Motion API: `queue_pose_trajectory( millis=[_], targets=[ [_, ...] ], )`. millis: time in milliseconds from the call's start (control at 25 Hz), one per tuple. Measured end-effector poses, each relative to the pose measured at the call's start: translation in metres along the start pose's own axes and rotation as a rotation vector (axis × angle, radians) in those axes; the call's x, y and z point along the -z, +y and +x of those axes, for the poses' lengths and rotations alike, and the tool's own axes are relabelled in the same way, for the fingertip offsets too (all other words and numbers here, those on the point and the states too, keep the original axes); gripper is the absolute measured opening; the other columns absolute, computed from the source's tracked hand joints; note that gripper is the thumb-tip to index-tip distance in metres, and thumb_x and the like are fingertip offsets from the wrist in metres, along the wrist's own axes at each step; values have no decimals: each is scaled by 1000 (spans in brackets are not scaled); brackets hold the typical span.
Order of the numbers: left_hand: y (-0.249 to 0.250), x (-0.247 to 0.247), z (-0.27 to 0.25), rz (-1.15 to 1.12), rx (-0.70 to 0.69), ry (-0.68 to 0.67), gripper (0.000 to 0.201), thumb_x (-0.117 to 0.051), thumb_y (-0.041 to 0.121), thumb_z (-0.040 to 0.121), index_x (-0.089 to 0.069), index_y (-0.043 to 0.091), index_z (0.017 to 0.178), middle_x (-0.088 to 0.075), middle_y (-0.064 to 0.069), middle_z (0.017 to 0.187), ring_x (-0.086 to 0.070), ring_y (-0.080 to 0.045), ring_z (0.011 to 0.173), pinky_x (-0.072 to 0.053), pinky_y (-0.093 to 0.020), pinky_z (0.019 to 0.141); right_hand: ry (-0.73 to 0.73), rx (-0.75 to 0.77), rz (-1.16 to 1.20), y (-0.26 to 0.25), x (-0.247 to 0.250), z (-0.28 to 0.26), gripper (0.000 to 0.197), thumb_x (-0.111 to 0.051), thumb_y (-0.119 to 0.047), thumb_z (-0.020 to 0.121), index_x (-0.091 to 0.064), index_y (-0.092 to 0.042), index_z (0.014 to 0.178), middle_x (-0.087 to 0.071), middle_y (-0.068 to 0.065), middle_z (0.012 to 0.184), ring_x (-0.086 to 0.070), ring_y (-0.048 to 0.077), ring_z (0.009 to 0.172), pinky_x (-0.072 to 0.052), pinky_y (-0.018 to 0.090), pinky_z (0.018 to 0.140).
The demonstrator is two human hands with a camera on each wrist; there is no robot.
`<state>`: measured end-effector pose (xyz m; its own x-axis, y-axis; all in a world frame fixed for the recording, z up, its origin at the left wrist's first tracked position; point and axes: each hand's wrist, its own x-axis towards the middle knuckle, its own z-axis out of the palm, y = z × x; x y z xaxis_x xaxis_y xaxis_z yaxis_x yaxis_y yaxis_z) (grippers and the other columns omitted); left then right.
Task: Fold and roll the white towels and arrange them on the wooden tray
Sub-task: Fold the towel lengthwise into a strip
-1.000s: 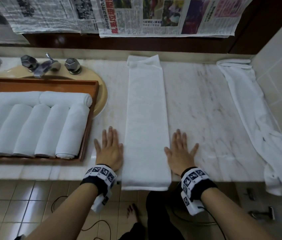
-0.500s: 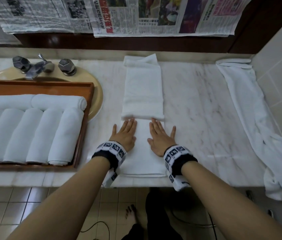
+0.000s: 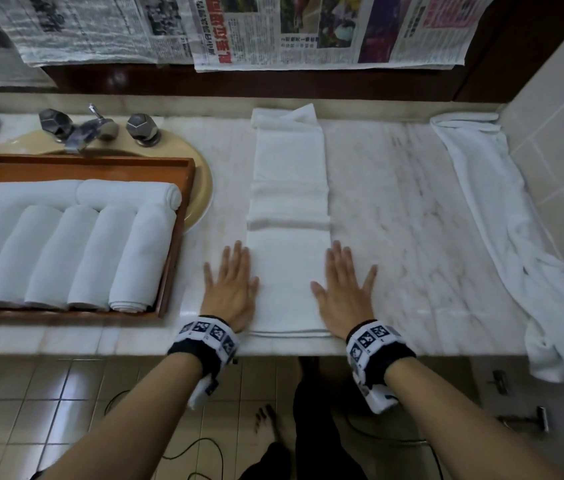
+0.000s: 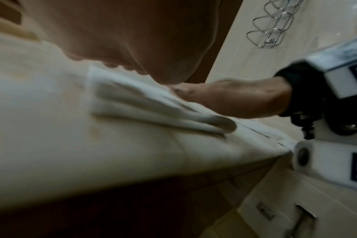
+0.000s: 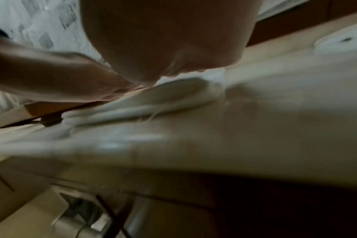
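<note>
Your left hand [image 3: 231, 292] lies flat, fingers straight and spread, on the pale marble counter [image 3: 412, 237] at the left edge of the long white folded towel [image 3: 289, 271]. Your right hand [image 3: 344, 296] lies equally flat at its right edge. Neither grasps anything. The towel's near part lies doubled between your palms. Left of it, the brown wooden tray [image 3: 176, 258] holds the rolled white towels [image 3: 66, 251].

The pale veined marble counter [image 3: 395, 209] carries a folded white towel strip [image 3: 289, 188]; left of it a brown wooden tray [image 3: 176, 237], right a crumpled white towel [image 3: 502, 216].
</note>
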<state>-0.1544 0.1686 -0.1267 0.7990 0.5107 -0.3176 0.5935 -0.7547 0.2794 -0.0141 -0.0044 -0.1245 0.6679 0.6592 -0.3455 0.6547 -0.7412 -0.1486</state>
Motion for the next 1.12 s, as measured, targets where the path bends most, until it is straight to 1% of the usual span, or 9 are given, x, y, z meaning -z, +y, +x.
queue_pose_trajectory(
  millis=[120, 280, 520, 680, 800, 880, 920, 1000, 1120],
  targets=[
    [37, -29, -15, 47, -199, -28, 66, 10, 49, 92, 16, 22, 153, 25, 5, 158, 25, -13, 145, 12, -47, 118, -22, 196, -42, -29, -21, -15, 65, 4, -51, 94, 19, -22, 151, 31, -7, 156, 29, 12, 143, 10, 63, 113],
    [14, -40, -18, 95, -124, 13, 59, 1, 45, 99, 15, 26, 153, 24, 10, 158, 23, -11, 145, 11, -48, 119, 23, 133, -65, -4, -32, -20, 68, 3, -47, 91, 7, -22, 154, 20, -8, 159, 20, 11, 146, 11, 62, 113],
    [-1, -32, -24, 64, -84, 20, 57, -8, 40, 103, 17, 27, 152, 26, 14, 157, 23, -11, 145, 13, -49, 118, 16, 80, -83, 14, -32, -26, 66, 9, -48, 90, 21, -23, 150, 33, -13, 154, 27, 12, 144, 11, 65, 112],
    [-6, -21, -22, 102, -72, -68, 58, -10, 41, 103, 17, 25, 152, 28, 13, 156, 21, -14, 146, 10, -52, 118, -42, 52, -107, 9, -22, -27, 61, -11, -43, 102, 17, -21, 152, 29, -10, 156, 27, 16, 144, 13, 67, 110],
    [0, -7, -20, 53, -74, -38, 57, -32, 31, 103, -12, 16, 154, 2, 5, 163, -3, -21, 150, -11, -50, 119, 107, 157, -5, 0, -9, -33, 57, -36, -22, 99, -20, -15, 153, -3, 1, 163, 4, 22, 149, 0, 65, 115],
    [6, 1, -24, -95, -125, 95, 40, -49, 21, 98, -48, 15, 137, -32, 0, 152, -38, -23, 136, -40, -42, 105, 319, 344, 184, 0, -9, -37, 45, -50, -10, 84, -59, -15, 127, -48, 6, 140, -36, 24, 133, -37, 57, 105],
    [9, 1, -28, -161, -180, 143, 31, -54, 20, 95, -60, 16, 125, -46, 0, 140, -48, -21, 124, -47, -39, 95, 331, 387, 277, 0, -10, -40, 34, -54, -14, 83, -66, -15, 114, -58, 2, 122, -46, 21, 118, -46, 47, 94],
    [13, -3, -40, -200, -279, 144, 23, -63, 32, 90, -70, 18, 108, -58, 2, 114, -54, -17, 107, -48, -34, 86, 171, 402, 336, 2, -12, -49, 28, -66, -33, 84, -68, -18, 108, -60, -5, 105, -49, 13, 104, -46, 33, 86],
    [13, -10, -56, -130, -288, 31, 38, -73, 47, 77, -70, 21, 104, -59, 6, 105, -51, -12, 101, -47, -31, 84, 128, 412, 286, 11, -17, -54, 33, -74, -38, 76, -69, -18, 102, -61, -6, 101, -53, 12, 100, -45, 27, 81]
  ],
)
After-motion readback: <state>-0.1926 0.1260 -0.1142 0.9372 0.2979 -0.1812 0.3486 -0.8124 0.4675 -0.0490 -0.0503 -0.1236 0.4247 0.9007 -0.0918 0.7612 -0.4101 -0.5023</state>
